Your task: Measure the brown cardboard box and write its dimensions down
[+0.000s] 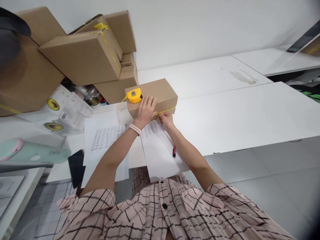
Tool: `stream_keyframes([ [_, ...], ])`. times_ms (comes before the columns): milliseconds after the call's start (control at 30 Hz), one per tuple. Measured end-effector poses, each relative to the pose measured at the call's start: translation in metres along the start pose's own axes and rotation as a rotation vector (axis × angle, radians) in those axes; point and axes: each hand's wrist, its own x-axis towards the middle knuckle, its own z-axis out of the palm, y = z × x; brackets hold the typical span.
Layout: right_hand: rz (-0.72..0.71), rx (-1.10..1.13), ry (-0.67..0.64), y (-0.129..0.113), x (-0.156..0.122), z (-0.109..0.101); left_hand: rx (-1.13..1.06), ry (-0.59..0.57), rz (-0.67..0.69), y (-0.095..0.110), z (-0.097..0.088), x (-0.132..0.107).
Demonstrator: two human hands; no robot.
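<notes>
A closed cardboard box [160, 91] sits on the white table in front of me, and a yellow tape measure [135, 95] rests on its top. A short bit of yellow blade pokes out of the tape measure's left side. My left hand [147, 109] lies on the box beside the tape measure, fingers stretched flat. At the box's near side, my right hand [166, 119] is closed in a pinch by a thin yellow strip [168, 110] along that face. What its fingertips hold, if anything, is hidden. Printed sheets [160, 150] lie under my forearms.
Large cardboard boxes [82, 56] are stacked at the back left. White packages with avocado pictures [67, 110] stand below them, near a mint-green bottle [45, 151]. A red and black pen-like object [174, 151] lies on the near paper. The white table [237, 113] stretches right.
</notes>
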Motion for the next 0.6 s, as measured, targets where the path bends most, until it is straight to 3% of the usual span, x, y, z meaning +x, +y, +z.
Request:
stream_keyframes([
  [333,-0.007,0.025,0.015,0.003,0.002,0.001,0.004,0.055,-0.019,0.003,0.007,0.001],
  [600,0.085,0.051,0.014,-0.009,0.006,0.002,-0.02,0.013,0.011,-0.003,0.003,-0.001],
])
